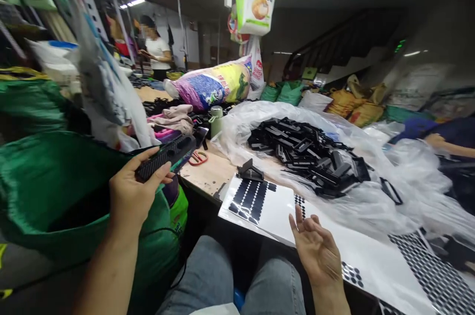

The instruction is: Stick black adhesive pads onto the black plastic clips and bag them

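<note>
A dark ribbed plastic part [165,156] is gripped between the thumb and fingers of my left hand [135,188], above the rim of a green sack [74,144]. My right hand [319,250] is palm up with its fingers apart and nothing visible in it, near the front edge of a white sticker sheet [278,208]. Black pads and dots cover parts of this sheet. A small black bracket [251,171] stands at the sheet's back edge. Behind it, many black plastic parts [308,151] lie heaped on clear plastic wrapping [237,127].
Red-handled scissors [198,158] and a green bottle [215,122] are on the wooden table [208,174]. A printed sack [218,84] lies farther back. A bag [256,5] hangs overhead. One person [158,50] stands behind; another's arm [452,146] shows at right.
</note>
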Motion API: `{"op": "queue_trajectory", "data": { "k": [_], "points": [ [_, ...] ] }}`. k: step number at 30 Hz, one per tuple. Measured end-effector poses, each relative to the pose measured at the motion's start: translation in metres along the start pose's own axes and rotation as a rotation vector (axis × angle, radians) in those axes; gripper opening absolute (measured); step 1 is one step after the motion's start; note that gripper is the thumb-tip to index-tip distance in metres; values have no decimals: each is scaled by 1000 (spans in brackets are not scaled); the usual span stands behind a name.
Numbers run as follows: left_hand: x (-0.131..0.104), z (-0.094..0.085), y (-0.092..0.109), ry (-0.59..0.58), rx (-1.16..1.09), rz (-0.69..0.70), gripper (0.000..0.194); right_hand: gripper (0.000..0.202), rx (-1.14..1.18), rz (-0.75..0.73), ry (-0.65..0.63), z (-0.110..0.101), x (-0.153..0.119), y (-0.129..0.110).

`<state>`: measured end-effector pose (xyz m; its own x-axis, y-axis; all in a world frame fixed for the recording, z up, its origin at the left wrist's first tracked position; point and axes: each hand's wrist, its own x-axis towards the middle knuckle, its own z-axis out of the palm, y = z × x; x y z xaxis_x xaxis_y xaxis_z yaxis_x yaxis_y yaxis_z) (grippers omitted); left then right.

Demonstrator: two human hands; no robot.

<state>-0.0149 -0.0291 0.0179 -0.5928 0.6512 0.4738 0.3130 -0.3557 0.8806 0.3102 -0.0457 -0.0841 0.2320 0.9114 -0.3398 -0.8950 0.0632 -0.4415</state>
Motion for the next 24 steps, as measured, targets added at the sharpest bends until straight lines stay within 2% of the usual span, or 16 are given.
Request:
{"op": "queue_trajectory", "data": {
  "k": [5,7,9,11,13,14,15,16,17,19,21,24],
  "points": [
    [19,-34,-9,131,110,27,49,29,5,48,38,1,-8,-1],
    [23,-49,-12,157,278,80,48,28,0,44,33,-1,-8,-2],
    [25,-62,-13,158,562,159,49,28,-2,46,22,-4,-6,-2],
    [26,-64,-12,207,842,250,58,28,0,50,9,-9,-2,-2],
    [23,-48,-10,290,939,357,69,28,-1,48,4,-13,3,0],
    [18,-31,-10,304,904,418,70,28,-3,46,3,-15,6,1],
    [10,-8,-12,265,831,483,65,28,-5,45,3,-17,9,2],
    [1,19,-15,161,749,545,56,28,-7,47,5,-19,11,3],
    [-11,52,-19,-34,663,596,43,28,-10,51,6,-20,14,4],
    [-34,124,-32,-499,551,586,32,27,-19,58,10,-24,17,4],
    [-52,198,-48,-853,680,483,33,25,-39,53,16,-30,18,0],
    [-56,293,-66,-990,753,417,36,24,-89,25,24,-43,16,-15]
  ]
}}
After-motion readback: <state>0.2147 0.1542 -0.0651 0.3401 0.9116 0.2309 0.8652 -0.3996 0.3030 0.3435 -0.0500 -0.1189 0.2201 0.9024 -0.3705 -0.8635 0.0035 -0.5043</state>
